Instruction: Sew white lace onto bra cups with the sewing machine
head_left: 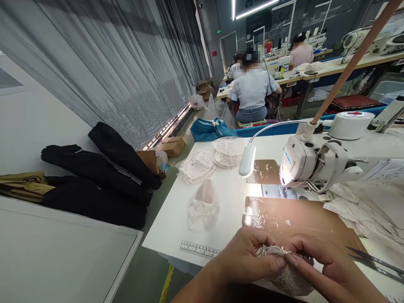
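Observation:
Both hands pinch a piece of white lace fabric [292, 277] at the table's front edge. My left hand [243, 259] grips its left part, thumb on top near the gathered edge. Close beside it, my right hand [325, 265] holds the same edge between thumb and forefinger; some of the fingers are hidden. Ahead of them stands a white sewing machine [341, 155], its lamp shining on the needle area. Brown card [293, 214] is taped to the table before the needle. Dark scissors [375, 263] lie right of my right hand.
Stacked lace pieces [197, 166] and a single sheer lace cup [204, 206] lie on the white table [170, 219] at left. More lace [362, 210] is heaped right of the needle. A jointed lamp [248, 160] overhangs the table. People sit at machines farther back.

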`<state>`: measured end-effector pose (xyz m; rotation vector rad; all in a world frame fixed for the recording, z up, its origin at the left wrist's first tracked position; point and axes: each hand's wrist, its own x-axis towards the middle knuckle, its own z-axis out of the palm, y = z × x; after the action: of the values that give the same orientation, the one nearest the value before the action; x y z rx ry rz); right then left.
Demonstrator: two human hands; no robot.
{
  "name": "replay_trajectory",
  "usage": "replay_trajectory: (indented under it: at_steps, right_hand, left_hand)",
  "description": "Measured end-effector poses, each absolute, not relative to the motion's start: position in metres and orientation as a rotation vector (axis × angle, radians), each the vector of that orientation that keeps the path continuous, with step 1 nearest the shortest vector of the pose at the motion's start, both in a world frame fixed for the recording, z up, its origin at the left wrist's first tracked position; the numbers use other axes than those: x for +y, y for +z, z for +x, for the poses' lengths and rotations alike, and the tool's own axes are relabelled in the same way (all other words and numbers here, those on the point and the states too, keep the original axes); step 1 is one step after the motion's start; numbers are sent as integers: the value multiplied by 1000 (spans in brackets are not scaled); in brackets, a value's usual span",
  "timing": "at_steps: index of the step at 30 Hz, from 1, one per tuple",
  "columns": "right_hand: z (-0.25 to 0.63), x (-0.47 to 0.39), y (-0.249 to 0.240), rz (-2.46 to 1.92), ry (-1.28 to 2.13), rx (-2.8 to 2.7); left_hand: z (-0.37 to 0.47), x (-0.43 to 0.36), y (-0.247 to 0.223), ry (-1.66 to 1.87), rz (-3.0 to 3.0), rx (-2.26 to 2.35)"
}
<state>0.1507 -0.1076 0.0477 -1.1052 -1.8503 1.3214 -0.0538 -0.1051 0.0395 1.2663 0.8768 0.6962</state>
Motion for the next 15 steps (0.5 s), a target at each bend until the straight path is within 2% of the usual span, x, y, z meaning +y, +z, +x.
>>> replay_trajectory:
  at_steps: [10, 15]
  right_hand:
    - [157, -90, 37, -1096, 1405, -1833]
    - [158, -88, 33, -1128, 1398, -1846]
  left_hand:
    - [-42, -98, 40, 693, 1268, 968]
    - [-42, -95, 37, 676, 1233, 861]
